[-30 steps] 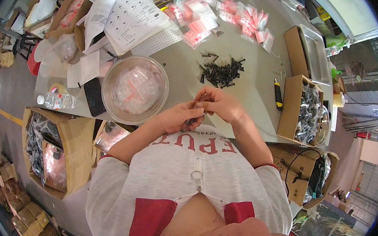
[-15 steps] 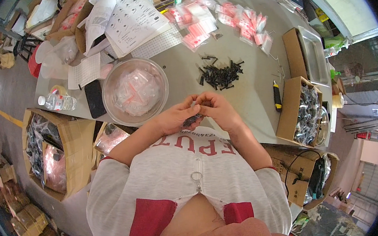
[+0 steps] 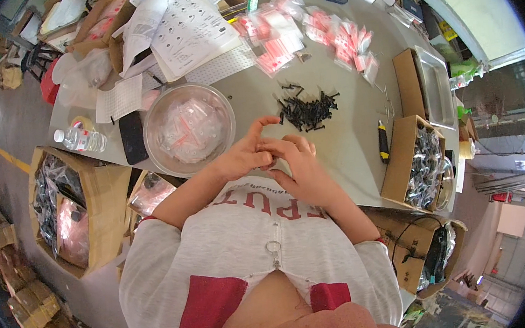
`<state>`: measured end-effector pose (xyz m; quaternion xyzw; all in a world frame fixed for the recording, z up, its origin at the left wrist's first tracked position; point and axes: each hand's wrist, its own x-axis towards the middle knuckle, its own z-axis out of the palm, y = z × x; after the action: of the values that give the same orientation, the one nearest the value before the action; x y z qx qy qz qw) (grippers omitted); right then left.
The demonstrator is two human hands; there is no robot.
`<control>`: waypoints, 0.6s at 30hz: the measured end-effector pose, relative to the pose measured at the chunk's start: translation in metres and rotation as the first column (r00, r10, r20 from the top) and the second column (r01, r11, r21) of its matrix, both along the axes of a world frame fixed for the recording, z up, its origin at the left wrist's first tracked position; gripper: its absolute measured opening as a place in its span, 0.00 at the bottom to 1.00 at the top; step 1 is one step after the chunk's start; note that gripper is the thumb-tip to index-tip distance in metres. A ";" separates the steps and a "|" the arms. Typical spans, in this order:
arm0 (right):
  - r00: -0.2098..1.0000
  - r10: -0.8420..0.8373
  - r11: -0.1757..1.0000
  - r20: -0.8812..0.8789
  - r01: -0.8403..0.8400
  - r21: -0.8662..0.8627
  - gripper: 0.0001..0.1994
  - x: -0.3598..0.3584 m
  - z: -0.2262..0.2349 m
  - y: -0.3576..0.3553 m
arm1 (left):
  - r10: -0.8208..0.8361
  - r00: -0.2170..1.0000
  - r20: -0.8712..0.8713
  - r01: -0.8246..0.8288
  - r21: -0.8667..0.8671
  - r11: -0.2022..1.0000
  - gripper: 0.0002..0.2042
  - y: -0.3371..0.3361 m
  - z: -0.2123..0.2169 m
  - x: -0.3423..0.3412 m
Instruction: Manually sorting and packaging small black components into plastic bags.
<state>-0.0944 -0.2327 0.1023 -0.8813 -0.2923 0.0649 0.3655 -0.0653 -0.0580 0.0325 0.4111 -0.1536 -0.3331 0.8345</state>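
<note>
Head view: the left hand [image 3: 244,156] and right hand [image 3: 299,168] meet fingertip to fingertip just above the near edge of the table [image 3: 349,135]; the left forefinger sticks up, the other fingers curl narrow toward the right hand; the right fingers are bent in, pinched close; whatever sits between the fingertips is too small to tell; just beyond the hands lies a heap of black screws [image 3: 308,108], near but not touched; left of it, just beside the left hand, a clear bowl [image 3: 190,132] holds small plastic bags; a black phone [image 3: 132,136] and a water bottle [image 3: 81,140] lie further left; pink packets [image 3: 319,33] spread across the far side, papers [image 3: 188,31] far left; a cardboard box [image 3: 417,159] of dark parts stands at the right, a yellow-handled tool [image 3: 383,141] beside it.
</note>
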 end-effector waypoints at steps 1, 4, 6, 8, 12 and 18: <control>0.999 -0.012 1.000 0.049 0.012 -0.003 0.20 0.000 -0.002 0.000 | 0.006 1.000 0.003 -0.006 -0.002 1.000 0.48 -0.001 0.001 0.001; 0.985 -0.036 0.997 0.170 0.023 0.078 0.22 0.000 -0.016 -0.004 | -0.023 0.994 0.110 0.028 -0.046 0.999 0.47 -0.003 0.004 0.003; 0.970 -0.057 0.987 0.238 0.018 0.162 0.23 0.000 -0.018 -0.007 | -0.011 0.990 0.140 0.026 -0.106 0.994 0.46 -0.006 0.008 0.000; 0.969 -0.118 0.973 0.215 0.069 0.220 0.20 -0.001 -0.012 -0.008 | 0.005 0.983 0.184 0.011 -0.087 0.996 0.46 -0.009 0.010 -0.003; 0.960 -0.092 0.984 0.265 0.048 0.171 0.18 -0.003 -0.011 -0.011 | 0.011 0.979 0.204 -0.007 -0.020 1.000 0.47 -0.012 0.020 -0.009; 0.955 -0.007 0.991 0.297 -0.033 0.127 0.14 -0.002 -0.008 -0.012 | -0.038 0.941 0.337 0.035 0.015 0.999 0.40 -0.011 0.011 -0.008</control>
<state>-0.0964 -0.2444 0.0938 -0.8534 -0.3533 -0.0849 0.3738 -0.0734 -0.0691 0.0439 0.4628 -0.3005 -0.2739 0.7877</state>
